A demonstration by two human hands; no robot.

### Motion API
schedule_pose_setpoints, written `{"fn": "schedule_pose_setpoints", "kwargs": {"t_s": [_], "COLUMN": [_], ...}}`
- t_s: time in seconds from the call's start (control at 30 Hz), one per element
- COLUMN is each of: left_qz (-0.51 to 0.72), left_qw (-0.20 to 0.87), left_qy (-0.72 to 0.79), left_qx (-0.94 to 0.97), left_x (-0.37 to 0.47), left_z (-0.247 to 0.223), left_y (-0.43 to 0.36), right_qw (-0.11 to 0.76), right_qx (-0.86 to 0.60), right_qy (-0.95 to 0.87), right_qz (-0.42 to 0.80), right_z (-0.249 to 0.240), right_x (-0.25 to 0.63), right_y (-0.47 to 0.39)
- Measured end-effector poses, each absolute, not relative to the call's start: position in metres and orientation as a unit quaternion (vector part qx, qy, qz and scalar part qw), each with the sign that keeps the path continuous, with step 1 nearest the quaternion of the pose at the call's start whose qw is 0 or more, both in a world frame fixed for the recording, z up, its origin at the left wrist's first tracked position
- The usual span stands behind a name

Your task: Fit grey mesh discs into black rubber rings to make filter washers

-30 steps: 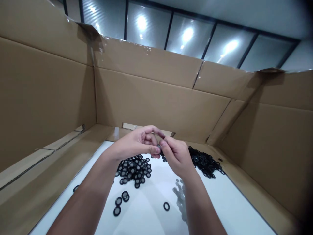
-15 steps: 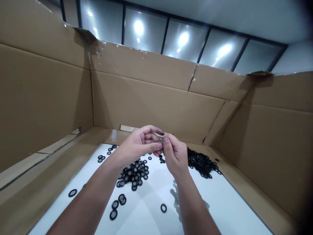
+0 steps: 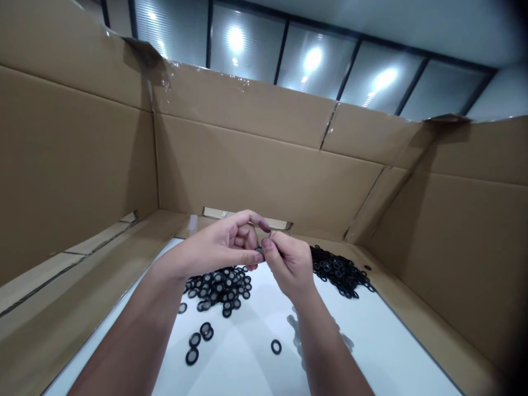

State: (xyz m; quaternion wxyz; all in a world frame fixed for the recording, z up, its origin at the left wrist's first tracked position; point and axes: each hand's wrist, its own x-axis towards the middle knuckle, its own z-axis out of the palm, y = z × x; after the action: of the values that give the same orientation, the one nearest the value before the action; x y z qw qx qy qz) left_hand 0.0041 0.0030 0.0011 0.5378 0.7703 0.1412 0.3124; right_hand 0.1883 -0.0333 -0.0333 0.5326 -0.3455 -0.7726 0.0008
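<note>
My left hand (image 3: 231,242) and my right hand (image 3: 289,261) meet above the white tabletop (image 3: 243,368). Between them is a small black ring-shaped washer (image 3: 259,251), pinched by the left thumb and fingers, with the right thumb and forefinger at its edge. Fingers cover most of it. Behind the left wrist lies a pile of black washers with grey discs in their middles (image 3: 223,289). To the right of my right hand is a heap of black rings (image 3: 340,272). One black ring (image 3: 276,346) lies alone nearer to me.
Tall cardboard walls (image 3: 256,132) enclose the table at the back and both sides. A slot (image 3: 247,217) is cut low in the back wall. Several grey-centred washers (image 3: 192,356) lie apart at front left. One loose ring (image 3: 367,268) lies on the cardboard at right.
Both hands have shifted slightly left, still together on the washer. The left forearm now covers the washers that showed at far left. The view has tilted a little.
</note>
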Motion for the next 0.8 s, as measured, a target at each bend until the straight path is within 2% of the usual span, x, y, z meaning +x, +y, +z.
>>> {"fn": "schedule_pose_setpoints", "kwargs": {"t_s": [0.2,0.43,0.8], "left_qz": [0.283,0.415,0.409], "left_qw": [0.544,0.581,0.573], "left_qy": [0.152,0.130,0.149], "left_qx": [0.775,0.688,0.695], "left_x": [0.000,0.024,0.021], "left_z": [0.000,-0.003,-0.005], "left_y": [0.006,0.000,0.005], "right_qw": [0.515,0.677,0.593], "right_qx": [-0.338,-0.378,-0.361], "right_qy": [-0.788,-0.632,-0.717], "right_qz": [0.000,0.005,0.063], "right_z": [-0.035,-0.044,-0.031], "right_x": [0.184,0.173,0.190], "right_y": [-0.030,-0.026,-0.027]}}
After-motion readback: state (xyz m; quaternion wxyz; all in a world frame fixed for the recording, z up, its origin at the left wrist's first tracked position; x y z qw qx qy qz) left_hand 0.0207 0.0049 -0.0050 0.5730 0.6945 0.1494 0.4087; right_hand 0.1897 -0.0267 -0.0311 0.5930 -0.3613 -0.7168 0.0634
